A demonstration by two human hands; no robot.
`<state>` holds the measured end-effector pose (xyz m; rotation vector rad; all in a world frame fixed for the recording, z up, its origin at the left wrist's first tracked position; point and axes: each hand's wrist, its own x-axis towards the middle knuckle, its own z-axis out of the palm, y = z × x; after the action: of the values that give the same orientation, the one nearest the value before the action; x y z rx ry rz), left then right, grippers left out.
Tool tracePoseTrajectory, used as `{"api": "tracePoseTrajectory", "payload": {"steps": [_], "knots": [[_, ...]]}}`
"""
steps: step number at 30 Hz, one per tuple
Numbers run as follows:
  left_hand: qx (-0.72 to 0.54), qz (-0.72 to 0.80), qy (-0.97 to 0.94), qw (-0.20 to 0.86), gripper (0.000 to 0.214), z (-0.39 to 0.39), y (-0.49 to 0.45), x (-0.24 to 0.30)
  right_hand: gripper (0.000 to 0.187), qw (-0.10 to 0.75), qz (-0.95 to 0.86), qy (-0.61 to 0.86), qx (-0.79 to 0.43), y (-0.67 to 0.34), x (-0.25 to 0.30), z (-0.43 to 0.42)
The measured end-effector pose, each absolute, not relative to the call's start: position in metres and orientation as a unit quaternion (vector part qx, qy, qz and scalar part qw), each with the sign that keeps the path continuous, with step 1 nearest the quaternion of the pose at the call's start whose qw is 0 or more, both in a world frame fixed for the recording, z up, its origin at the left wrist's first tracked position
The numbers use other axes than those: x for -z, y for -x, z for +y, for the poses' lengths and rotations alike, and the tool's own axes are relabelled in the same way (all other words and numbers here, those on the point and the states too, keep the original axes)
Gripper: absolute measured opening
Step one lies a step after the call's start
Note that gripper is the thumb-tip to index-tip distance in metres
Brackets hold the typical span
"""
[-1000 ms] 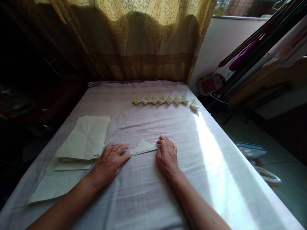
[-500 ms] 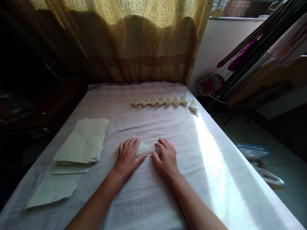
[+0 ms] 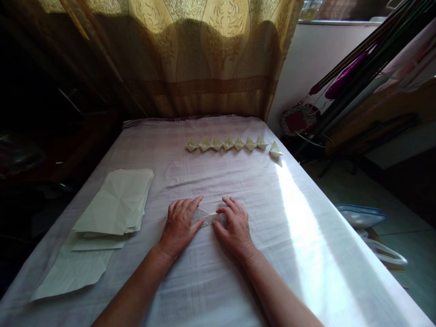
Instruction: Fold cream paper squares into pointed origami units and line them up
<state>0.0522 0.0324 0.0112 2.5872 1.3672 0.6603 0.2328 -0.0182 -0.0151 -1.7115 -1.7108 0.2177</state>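
Note:
A small folded piece of pale paper (image 3: 207, 218) lies on the table's white cloth (image 3: 218, 281) in front of me. My left hand (image 3: 180, 224) lies flat over its left part, fingers stretched forward. My right hand (image 3: 234, 223) rests on its right end, fingers spread and pressing down. Only a short strip of the paper shows between the two hands. Neither hand lifts it.
A stack of creased pale sheets (image 3: 117, 203) lies at the left, with a loose sheet (image 3: 73, 269) below it. A row of several small folded paper boats (image 3: 229, 143) stands at the far side. A curtain (image 3: 204, 54) hangs behind. Poles (image 3: 357, 63) lean at the right.
My left hand slid right, from beside the paper's left tip onto the paper. My right hand shifted slightly left, so the hands are closer and less paper shows.

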Motion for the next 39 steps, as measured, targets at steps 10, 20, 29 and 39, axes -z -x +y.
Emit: {"api": "tracePoseTrajectory", "payload": {"steps": [10, 20, 29, 39], "knots": [[-0.173, 0.419, -0.884, 0.118, 0.045, 0.015, -0.045, -0.031, 0.014, 0.359, -0.714, 0.597, -0.067, -0.235, 0.016, -0.019], [-0.26, 0.301, -0.917, -0.021, 0.016, 0.043, -0.052, -0.035, 0.014, 0.364, -0.708, 0.604, 0.033, -0.238, 0.009, -0.018], [-0.206, 0.324, -0.923, 0.024, 0.017, 0.038, -0.036, -0.012, 0.008, 0.319, -0.74, 0.59, 0.049, -0.238, 0.013, -0.016], [-0.192, 0.366, -0.91, 0.029, 0.032, 0.002, -0.046, 0.003, 0.005, 0.284, -0.762, 0.582, -0.004, -0.245, 0.014, -0.014]]}}
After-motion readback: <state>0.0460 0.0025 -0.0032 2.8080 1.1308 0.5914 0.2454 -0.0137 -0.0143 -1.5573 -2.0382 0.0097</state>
